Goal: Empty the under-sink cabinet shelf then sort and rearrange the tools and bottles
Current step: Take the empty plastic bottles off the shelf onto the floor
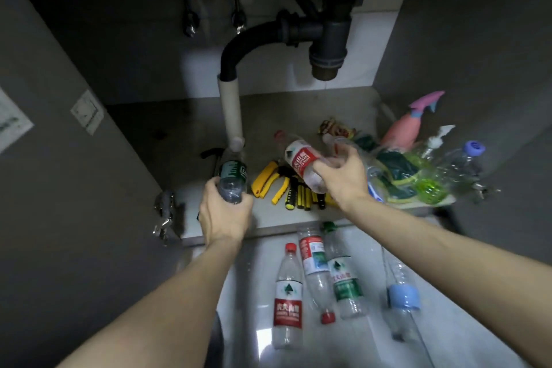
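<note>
Clear plastic bottles, one gripped in each hand, at the centre of the frame over the cabinet shelf.

Left hand curls round the base of the green-label bottle, its long axis running up-frame, neck toward the white pipe. Right hand clamps the base of the red-label bottle, cap pointing to the upper left.

Both bare forearms are stretched forward; the left hand is curled in a grip, the right hand likewise, raised higher.
</note>
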Tool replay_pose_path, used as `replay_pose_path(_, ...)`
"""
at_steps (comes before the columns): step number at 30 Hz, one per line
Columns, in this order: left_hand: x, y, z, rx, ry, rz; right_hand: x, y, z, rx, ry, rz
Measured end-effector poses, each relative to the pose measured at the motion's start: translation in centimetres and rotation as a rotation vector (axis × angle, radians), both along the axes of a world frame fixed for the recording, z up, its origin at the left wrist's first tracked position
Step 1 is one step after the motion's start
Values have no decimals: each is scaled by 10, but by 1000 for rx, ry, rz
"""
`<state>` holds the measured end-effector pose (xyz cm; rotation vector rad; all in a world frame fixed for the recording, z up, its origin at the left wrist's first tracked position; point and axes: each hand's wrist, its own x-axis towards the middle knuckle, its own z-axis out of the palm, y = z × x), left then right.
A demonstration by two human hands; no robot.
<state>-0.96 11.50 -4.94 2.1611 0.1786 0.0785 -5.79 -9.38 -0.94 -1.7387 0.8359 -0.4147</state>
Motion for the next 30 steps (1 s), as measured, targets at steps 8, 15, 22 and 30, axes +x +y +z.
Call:
replay_pose_path(8,-111,11,5,-74,149,-72,-149,-34,29,148,97,-282)
replay_pose_path(15,-170,29,-16,-51,252,-20,-225,-33,28,524,102,-117)
replay_pose_path(22,-177,31,-49,-10,467,-34,-259,-41,-25,353,381,-123)
replay_pose_path(30,-166,30,-103,-11,597,-41,-221,-26,-84,146,467,-195)
